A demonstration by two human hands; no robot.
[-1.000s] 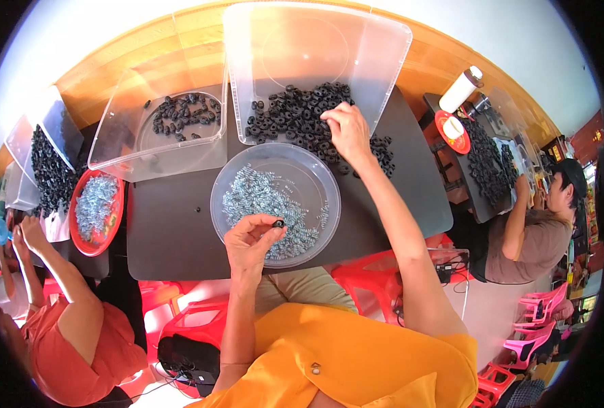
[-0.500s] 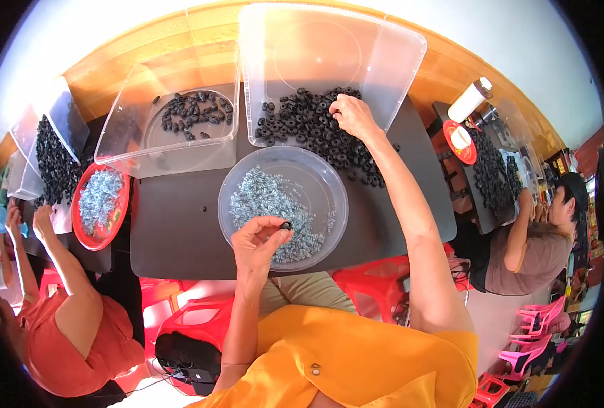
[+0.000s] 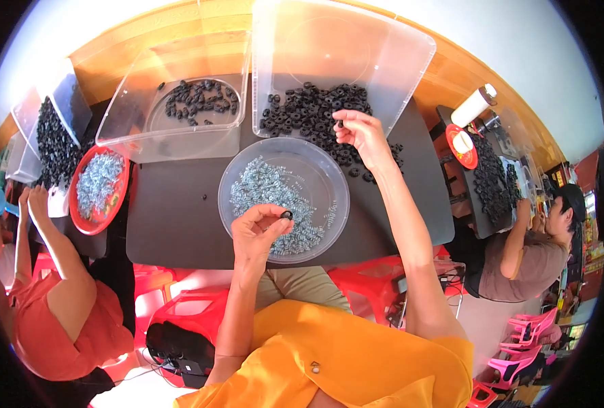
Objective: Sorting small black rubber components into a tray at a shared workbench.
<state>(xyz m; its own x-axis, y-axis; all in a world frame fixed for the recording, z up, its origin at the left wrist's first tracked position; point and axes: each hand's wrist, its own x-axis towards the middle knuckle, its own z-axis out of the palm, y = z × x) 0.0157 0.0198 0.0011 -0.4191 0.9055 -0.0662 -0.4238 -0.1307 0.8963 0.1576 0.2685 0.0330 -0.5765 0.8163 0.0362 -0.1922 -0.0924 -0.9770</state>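
Left hand [image 3: 253, 234] over the near part of a round clear tray [image 3: 319, 163]; thumb and forefinger clamped on a small black ring [image 3: 287, 215], held upright above the springs. Right hand [image 3: 366, 136] raised in front of the heap of black parts [image 3: 315, 109], fingers curled, thumb near forefinger. Dark spot between the tips; cannot tell whether that is a held part or the heap behind.

Tray holds pale-blue springs [image 3: 261, 183], thickest on its left side. Behind it, a large clear bin [image 3: 404, 75] lies tipped, the black parts spilling from its mouth onto the dark worktop [image 3: 179, 234]. To its left, a second clear bin [image 3: 179, 148] with a thinner scatter of black pieces [image 3: 203, 102]. One dark speck [image 3: 205, 197] lies left of the tray.

Markings: small dark mark just above a button on the yellow shirt [image 3: 363, 353]; coloured pattern at the near end of a neighbour's red dish [image 3: 77, 214]; red and yellow goods [image 3: 594, 250] at far right, any lettering too small to read.

Left: person in a red top [image 3: 71, 333]. Right: person in a brown top [image 3: 533, 262], near a white bottle [image 3: 472, 105] and a red plate [image 3: 466, 159].
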